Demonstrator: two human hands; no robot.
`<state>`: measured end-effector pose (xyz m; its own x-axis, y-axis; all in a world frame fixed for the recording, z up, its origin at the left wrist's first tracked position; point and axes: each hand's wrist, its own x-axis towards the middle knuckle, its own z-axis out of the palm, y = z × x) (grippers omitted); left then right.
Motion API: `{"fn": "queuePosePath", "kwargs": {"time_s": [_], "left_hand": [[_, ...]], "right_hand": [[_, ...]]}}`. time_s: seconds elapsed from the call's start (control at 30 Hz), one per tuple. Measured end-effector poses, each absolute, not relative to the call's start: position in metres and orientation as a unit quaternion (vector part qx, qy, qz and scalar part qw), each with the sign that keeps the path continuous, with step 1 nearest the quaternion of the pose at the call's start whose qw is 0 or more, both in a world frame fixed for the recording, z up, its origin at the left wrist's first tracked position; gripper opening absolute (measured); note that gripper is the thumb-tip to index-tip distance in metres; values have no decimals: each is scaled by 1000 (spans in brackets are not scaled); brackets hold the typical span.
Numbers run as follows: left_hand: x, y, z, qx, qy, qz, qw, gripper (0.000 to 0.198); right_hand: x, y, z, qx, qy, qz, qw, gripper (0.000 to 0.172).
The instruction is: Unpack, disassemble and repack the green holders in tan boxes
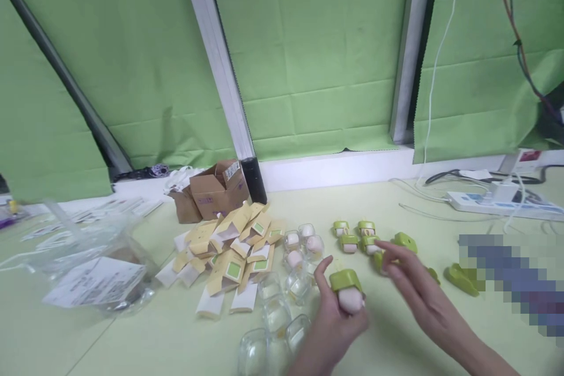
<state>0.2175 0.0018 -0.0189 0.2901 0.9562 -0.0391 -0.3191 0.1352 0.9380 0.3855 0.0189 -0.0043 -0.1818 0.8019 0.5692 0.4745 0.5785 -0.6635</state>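
My left hand (337, 317) is closed around a pale pink rounded piece with a green cap (350, 299), its thumb raised beside the cap. To the right, my right hand (414, 282) has its fingers stretched out over a group of similar green-capped pieces (349, 243); whether a fingertip touches one I cannot tell. Loose green caps (462, 278) lie on the table beyond that hand. Left of my left hand stand several clear plastic cups (277, 312), and farther back some cups hold pale pink pieces (294, 259).
Opened yellow-and-white cartons (227, 270) are heaped left of the cups. Behind them stand a brown cardboard box (218, 191) and a black cylinder (254, 181). A clear plastic bag with a printed sheet (97, 282) lies far left. A power strip (480, 202) with cables sits at back right.
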Motion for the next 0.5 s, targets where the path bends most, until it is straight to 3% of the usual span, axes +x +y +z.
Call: {"fn": "queuePosePath", "kwargs": {"time_s": [0.1, 0.17, 0.23, 0.33, 0.5], "left_hand": [[213, 0, -15, 570, 376, 410, 605, 83], [205, 5, -8, 619, 404, 375, 559, 70], [193, 17, 3, 662, 451, 340, 492, 46], [170, 43, 18, 730, 538, 285, 309, 6], [160, 57, 22, 753, 567, 265, 203, 16]], "right_hand": [[378, 21, -5, -466, -766, 251, 365, 34], [376, 25, -7, -486, -735, 291, 371, 31], [377, 31, -8, -516, -682, 323, 405, 37], [381, 37, -9, -547, -637, 340, 423, 46], [379, 38, -13, -577, -662, 311, 364, 44]]}}
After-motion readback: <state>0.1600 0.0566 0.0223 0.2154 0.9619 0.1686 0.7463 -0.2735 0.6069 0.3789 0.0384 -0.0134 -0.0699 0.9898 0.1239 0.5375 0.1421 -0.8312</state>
